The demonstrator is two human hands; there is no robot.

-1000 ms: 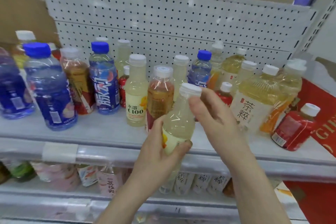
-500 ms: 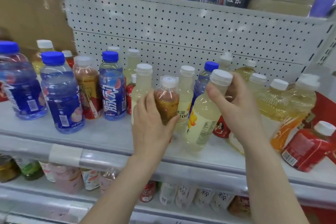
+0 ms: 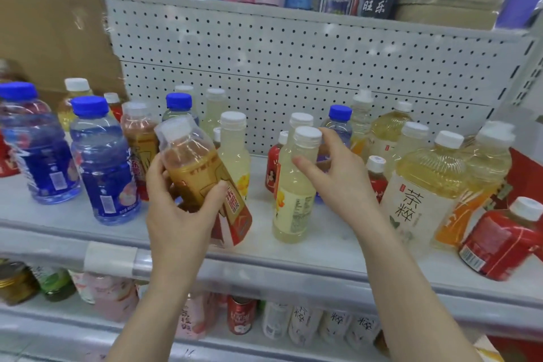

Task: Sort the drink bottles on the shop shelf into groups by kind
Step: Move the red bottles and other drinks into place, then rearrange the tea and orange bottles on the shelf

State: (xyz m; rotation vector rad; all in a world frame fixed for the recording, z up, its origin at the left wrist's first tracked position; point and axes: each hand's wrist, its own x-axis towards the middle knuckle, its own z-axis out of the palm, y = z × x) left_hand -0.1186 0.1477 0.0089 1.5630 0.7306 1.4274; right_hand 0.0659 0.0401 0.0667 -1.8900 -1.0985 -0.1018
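Observation:
My left hand [image 3: 179,209] grips an amber tea bottle [image 3: 194,173] with a red label, lifted off the shelf [image 3: 264,270] and tilted to the left. My right hand [image 3: 338,179] curls round the upper part of a pale yellow bottle [image 3: 293,200], thumb in front and fingers behind its neck. That bottle stands upright on the shelf, just right of a matching pale yellow bottle [image 3: 235,156]. Blue-capped bottles [image 3: 105,167] stand at the left, and a second amber bottle [image 3: 138,138] is behind the held one.
Large yellow tea bottles [image 3: 426,191] crowd the right side, with a red bottle [image 3: 505,241] lying tilted at the far right. Small red bottles [image 3: 274,167] stand behind. A white pegboard [image 3: 293,67] backs the shelf. A lower shelf [image 3: 264,344] holds more drinks.
My left hand left the pale yellow bottle, took the amber bottle and lifted it tilted. My right hand carried the pale yellow bottle to the shelf and stood it upright.

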